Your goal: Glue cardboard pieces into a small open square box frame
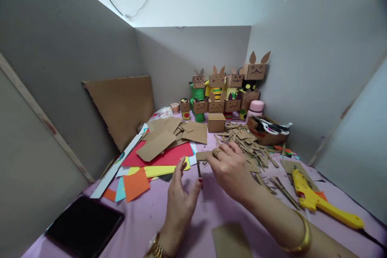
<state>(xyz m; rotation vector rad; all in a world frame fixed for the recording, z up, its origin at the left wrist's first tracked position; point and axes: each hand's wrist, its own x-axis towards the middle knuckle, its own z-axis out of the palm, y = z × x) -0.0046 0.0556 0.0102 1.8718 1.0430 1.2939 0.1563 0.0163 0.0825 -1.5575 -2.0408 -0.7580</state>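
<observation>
My right hand [231, 169] is closed on a small brown piece of cardboard [203, 155] above the middle of the table; its fingers hide most of the piece. Below the cardboard's left end runs a narrow, dark, speckled strip [199, 169], too thin to tell what it is. My left hand [183, 199] is just left of that strip, thumb and fingers apart, with nothing visible between them. A flat cardboard rectangle [232, 241] lies nearest to me, below both hands.
Coloured paper [136, 185] and cardboard sheets [157, 145] lie left, cardboard scraps [260, 151] right. A yellow glue gun [314, 199] rests far right, a black tablet [86, 225] front left. Behind stand cardboard animal figures [216, 107], a plain box [216, 123] and a scissors box [266, 135].
</observation>
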